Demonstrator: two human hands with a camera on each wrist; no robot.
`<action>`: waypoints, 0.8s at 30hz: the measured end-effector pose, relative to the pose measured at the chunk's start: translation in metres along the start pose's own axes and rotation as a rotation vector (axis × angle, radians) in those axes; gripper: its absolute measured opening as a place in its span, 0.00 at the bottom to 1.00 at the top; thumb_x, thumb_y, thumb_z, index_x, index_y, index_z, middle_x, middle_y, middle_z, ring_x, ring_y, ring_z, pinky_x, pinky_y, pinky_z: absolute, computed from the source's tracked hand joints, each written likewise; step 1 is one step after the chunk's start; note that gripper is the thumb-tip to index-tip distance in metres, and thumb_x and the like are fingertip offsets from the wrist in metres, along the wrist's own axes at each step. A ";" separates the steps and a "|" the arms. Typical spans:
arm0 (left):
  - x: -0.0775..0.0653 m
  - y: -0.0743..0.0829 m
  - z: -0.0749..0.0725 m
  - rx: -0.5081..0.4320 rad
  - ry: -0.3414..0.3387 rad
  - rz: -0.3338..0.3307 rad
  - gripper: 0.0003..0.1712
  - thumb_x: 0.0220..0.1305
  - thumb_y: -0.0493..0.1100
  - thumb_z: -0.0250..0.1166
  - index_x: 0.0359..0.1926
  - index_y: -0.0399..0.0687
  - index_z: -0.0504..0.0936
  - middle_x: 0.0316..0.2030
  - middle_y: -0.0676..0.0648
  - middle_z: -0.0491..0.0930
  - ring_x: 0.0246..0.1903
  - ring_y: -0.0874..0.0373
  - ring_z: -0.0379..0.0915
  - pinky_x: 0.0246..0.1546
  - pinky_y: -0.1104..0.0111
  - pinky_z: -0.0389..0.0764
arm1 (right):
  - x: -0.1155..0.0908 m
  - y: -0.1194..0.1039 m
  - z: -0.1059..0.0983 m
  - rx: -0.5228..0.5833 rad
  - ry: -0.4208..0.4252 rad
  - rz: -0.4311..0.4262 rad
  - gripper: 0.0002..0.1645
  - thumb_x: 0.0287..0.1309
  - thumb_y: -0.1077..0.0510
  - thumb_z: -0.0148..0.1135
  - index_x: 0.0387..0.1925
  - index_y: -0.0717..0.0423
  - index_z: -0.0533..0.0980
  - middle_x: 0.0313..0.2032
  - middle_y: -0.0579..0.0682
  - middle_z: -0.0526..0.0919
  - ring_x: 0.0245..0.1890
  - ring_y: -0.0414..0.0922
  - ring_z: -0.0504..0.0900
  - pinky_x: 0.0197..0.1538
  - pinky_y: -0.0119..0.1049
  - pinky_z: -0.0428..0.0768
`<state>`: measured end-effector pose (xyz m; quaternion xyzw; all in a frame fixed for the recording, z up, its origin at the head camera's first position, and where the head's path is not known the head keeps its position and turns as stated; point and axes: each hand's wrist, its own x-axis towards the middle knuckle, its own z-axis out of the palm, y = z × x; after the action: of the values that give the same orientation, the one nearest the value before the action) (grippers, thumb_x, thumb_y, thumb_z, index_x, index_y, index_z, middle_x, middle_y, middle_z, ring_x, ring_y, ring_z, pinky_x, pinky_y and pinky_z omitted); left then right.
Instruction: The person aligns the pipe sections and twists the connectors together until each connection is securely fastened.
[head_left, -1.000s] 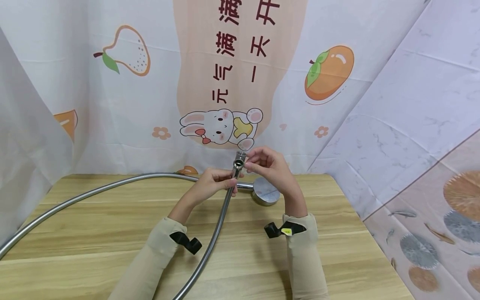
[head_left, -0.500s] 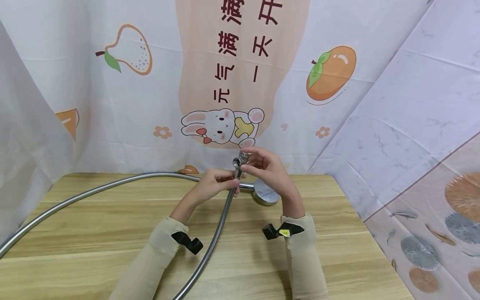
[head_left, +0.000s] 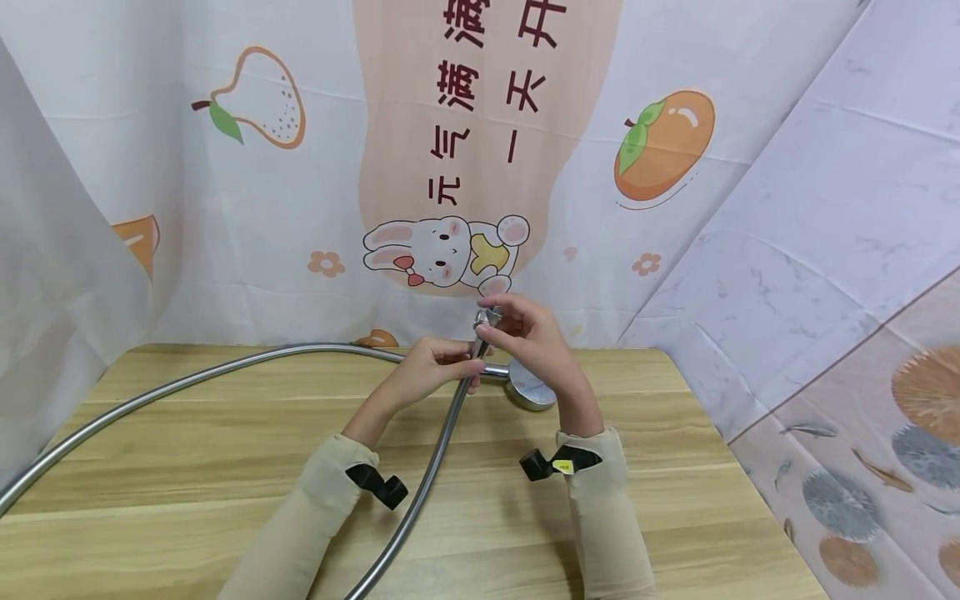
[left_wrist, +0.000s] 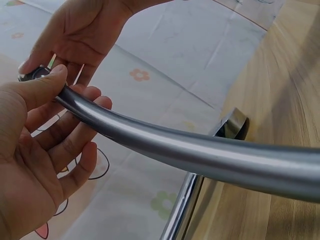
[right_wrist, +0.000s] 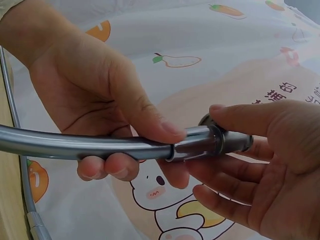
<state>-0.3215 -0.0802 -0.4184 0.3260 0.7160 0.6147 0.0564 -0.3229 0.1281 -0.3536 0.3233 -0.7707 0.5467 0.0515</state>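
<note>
My left hand (head_left: 423, 379) grips a shiny metal shower hose (head_left: 442, 437) just below its end, thumb on top and fingers underneath. A smooth metal end nut (right_wrist: 192, 145) tips the hose in the right wrist view. Against that nut sits a small metal tee fitting (right_wrist: 235, 141), pinched between thumb and fingers of my right hand (head_left: 536, 337). Hose end and fitting point up and away, above the table's back edge. How far the threads engage is hidden. Behind the hands a round chrome shower head (head_left: 530, 388) lies on the table, its handle (left_wrist: 182, 207) partly covered.
The wood-grain table (head_left: 187, 500) ends at a printed cloth (head_left: 285, 208) hanging behind it. Another length of hose (head_left: 187, 385) arcs across the left side from the shower head. Patterned cloth (head_left: 840, 333) slopes down at the right.
My right hand has moved slightly left and closed further round the tee fitting. The fitting has turned, so its side opening no longer faces the head camera. The left hand keeps its grip.
</note>
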 end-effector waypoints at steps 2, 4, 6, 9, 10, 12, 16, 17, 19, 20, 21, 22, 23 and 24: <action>0.000 0.001 0.001 0.013 0.007 -0.003 0.11 0.74 0.45 0.62 0.48 0.46 0.88 0.28 0.43 0.84 0.30 0.52 0.81 0.37 0.66 0.80 | 0.001 0.001 0.001 -0.004 0.003 -0.007 0.20 0.63 0.68 0.67 0.57 0.63 0.78 0.38 0.59 0.84 0.29 0.44 0.83 0.38 0.31 0.83; 0.000 0.001 0.002 0.022 0.014 -0.004 0.10 0.74 0.45 0.62 0.43 0.46 0.88 0.27 0.43 0.84 0.29 0.51 0.81 0.36 0.65 0.80 | 0.002 0.002 0.003 -0.008 0.009 -0.013 0.19 0.65 0.67 0.66 0.56 0.63 0.79 0.38 0.59 0.83 0.28 0.44 0.80 0.37 0.30 0.82; 0.001 0.001 0.004 0.029 0.017 -0.003 0.12 0.75 0.46 0.62 0.38 0.43 0.86 0.26 0.44 0.83 0.29 0.51 0.81 0.35 0.64 0.80 | 0.002 0.003 0.004 -0.008 0.019 -0.016 0.18 0.66 0.67 0.65 0.56 0.63 0.79 0.39 0.59 0.82 0.29 0.43 0.79 0.36 0.29 0.80; 0.002 0.001 0.005 0.035 0.021 -0.004 0.15 0.75 0.46 0.61 0.34 0.41 0.83 0.26 0.44 0.82 0.28 0.51 0.80 0.34 0.65 0.80 | 0.003 0.004 0.004 -0.010 0.030 -0.016 0.17 0.67 0.66 0.64 0.56 0.62 0.80 0.40 0.59 0.82 0.30 0.42 0.78 0.37 0.29 0.80; 0.003 0.001 0.006 0.032 0.021 -0.005 0.15 0.76 0.46 0.61 0.34 0.41 0.82 0.25 0.44 0.81 0.28 0.51 0.80 0.34 0.65 0.80 | 0.002 0.004 0.004 -0.011 0.033 -0.015 0.17 0.68 0.65 0.63 0.56 0.62 0.80 0.41 0.59 0.83 0.31 0.42 0.79 0.38 0.29 0.80; 0.003 0.001 0.007 0.018 0.020 -0.001 0.15 0.76 0.45 0.60 0.35 0.38 0.82 0.25 0.44 0.80 0.27 0.51 0.80 0.33 0.66 0.80 | 0.002 0.005 0.002 -0.005 0.036 -0.015 0.16 0.69 0.65 0.62 0.56 0.61 0.80 0.44 0.60 0.83 0.33 0.41 0.80 0.41 0.30 0.81; 0.004 0.001 0.008 -0.007 0.018 0.000 0.14 0.77 0.44 0.59 0.40 0.36 0.81 0.25 0.43 0.78 0.26 0.51 0.78 0.31 0.66 0.80 | 0.001 0.005 -0.003 0.049 0.020 -0.018 0.17 0.71 0.64 0.60 0.58 0.62 0.79 0.51 0.63 0.82 0.39 0.40 0.83 0.48 0.33 0.85; 0.004 0.001 0.009 -0.013 0.019 -0.001 0.14 0.77 0.44 0.58 0.41 0.37 0.81 0.25 0.43 0.78 0.25 0.51 0.78 0.31 0.66 0.80 | 0.001 0.006 -0.005 0.057 0.011 -0.021 0.17 0.71 0.64 0.59 0.59 0.62 0.78 0.52 0.64 0.82 0.40 0.40 0.84 0.49 0.34 0.85; 0.005 0.000 0.009 -0.016 0.022 -0.004 0.12 0.78 0.45 0.58 0.42 0.41 0.82 0.24 0.43 0.77 0.24 0.52 0.77 0.29 0.67 0.78 | 0.000 0.006 -0.009 0.079 -0.013 -0.029 0.19 0.72 0.64 0.59 0.61 0.64 0.77 0.55 0.66 0.81 0.43 0.40 0.84 0.52 0.34 0.85; 0.005 0.000 0.009 -0.017 0.023 -0.004 0.12 0.78 0.45 0.57 0.42 0.43 0.82 0.24 0.44 0.77 0.24 0.53 0.76 0.29 0.67 0.77 | 0.000 0.007 -0.011 0.085 -0.027 -0.033 0.20 0.72 0.64 0.58 0.62 0.64 0.76 0.56 0.67 0.80 0.44 0.40 0.84 0.52 0.34 0.84; 0.005 0.000 0.010 -0.021 0.025 -0.006 0.11 0.78 0.45 0.57 0.43 0.45 0.82 0.24 0.44 0.77 0.24 0.53 0.76 0.28 0.68 0.77 | -0.001 0.007 -0.012 0.088 -0.041 -0.040 0.21 0.72 0.64 0.58 0.63 0.65 0.75 0.57 0.67 0.80 0.44 0.40 0.84 0.52 0.33 0.84; 0.005 -0.001 0.010 -0.023 0.025 -0.007 0.11 0.78 0.46 0.57 0.43 0.45 0.82 0.24 0.44 0.77 0.24 0.53 0.76 0.28 0.68 0.76 | -0.001 0.007 -0.014 0.089 -0.054 -0.046 0.22 0.71 0.65 0.58 0.63 0.66 0.74 0.58 0.67 0.80 0.44 0.40 0.83 0.52 0.33 0.84; 0.005 -0.001 0.010 -0.026 0.025 -0.008 0.11 0.79 0.46 0.56 0.44 0.45 0.82 0.24 0.45 0.77 0.24 0.53 0.76 0.28 0.68 0.76 | -0.001 0.007 -0.016 0.092 -0.066 -0.054 0.22 0.71 0.66 0.57 0.64 0.66 0.74 0.58 0.67 0.79 0.44 0.40 0.83 0.51 0.32 0.83; 0.005 -0.001 0.010 -0.030 0.024 -0.011 0.12 0.79 0.46 0.56 0.45 0.45 0.82 0.24 0.45 0.76 0.24 0.54 0.76 0.29 0.68 0.76 | -0.002 0.007 -0.017 0.099 -0.077 -0.060 0.22 0.71 0.67 0.57 0.64 0.68 0.73 0.58 0.68 0.79 0.44 0.40 0.82 0.51 0.32 0.83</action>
<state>-0.3210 -0.0695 -0.4200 0.3137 0.7091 0.6290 0.0559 -0.3301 0.1448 -0.3536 0.3690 -0.7340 0.5697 0.0219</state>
